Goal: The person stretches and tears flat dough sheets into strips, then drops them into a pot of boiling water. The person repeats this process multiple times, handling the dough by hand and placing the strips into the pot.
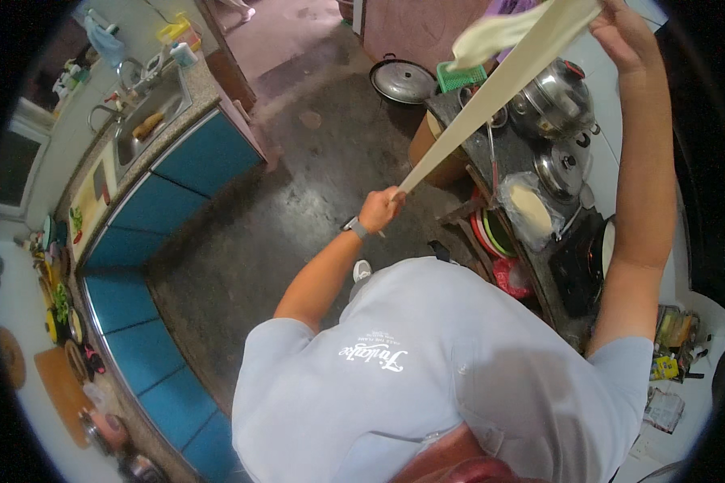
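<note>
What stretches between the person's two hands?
In the head view, a long pale band of dough runs taut from the left hand up to the raised right hand, passing over the cluttered counter.

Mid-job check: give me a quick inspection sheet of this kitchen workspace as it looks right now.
Surface: dark worktop at the right, crowded; bare dark floor in the middle.
Job's things: long pale dough strip stretched taut between both hands.
Clutter: steel pot, lidded pan, bagged flat dough, green basket, loose pot lid on the floor.
Grippers: left hand pinches the strip's lower end; right hand holds the upper end, raised high.
Cables: nothing seen.
Surroundings: blue-fronted counter with sink at the left, covered with small kitchen items.
</note>
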A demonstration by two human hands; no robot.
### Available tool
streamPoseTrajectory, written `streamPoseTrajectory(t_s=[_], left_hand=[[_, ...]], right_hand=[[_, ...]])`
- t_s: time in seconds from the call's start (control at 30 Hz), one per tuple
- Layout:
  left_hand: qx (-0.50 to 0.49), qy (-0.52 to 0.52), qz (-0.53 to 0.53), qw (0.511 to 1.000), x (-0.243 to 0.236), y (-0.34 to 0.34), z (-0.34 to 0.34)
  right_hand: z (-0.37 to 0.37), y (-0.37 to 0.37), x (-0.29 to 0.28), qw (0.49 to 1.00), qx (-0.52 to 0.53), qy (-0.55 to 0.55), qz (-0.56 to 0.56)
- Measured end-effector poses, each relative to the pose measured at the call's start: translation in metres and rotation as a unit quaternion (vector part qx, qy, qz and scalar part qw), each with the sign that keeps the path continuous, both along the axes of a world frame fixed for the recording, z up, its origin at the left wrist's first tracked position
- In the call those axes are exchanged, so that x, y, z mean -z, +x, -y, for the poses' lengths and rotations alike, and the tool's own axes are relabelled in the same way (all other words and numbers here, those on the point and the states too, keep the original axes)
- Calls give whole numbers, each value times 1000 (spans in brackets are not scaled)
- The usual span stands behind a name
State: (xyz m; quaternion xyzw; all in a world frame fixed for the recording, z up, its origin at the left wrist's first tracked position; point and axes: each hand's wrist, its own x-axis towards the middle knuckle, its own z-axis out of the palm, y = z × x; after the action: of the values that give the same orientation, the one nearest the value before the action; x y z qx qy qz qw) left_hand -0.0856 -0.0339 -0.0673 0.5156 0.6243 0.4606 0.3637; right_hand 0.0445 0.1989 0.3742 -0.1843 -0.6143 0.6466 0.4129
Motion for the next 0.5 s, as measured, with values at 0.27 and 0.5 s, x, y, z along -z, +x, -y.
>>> streamPoseTrajectory(t_s=[0.27, 0.5], left_hand=[[-10, 30, 163, 986, 51, 8, 28], [-104, 13, -38, 994, 68, -22, 55]], right_hand=[[-34, 11, -33, 994, 68, -75, -39], [-121, 56, -68, 987, 161, -5, -7]])
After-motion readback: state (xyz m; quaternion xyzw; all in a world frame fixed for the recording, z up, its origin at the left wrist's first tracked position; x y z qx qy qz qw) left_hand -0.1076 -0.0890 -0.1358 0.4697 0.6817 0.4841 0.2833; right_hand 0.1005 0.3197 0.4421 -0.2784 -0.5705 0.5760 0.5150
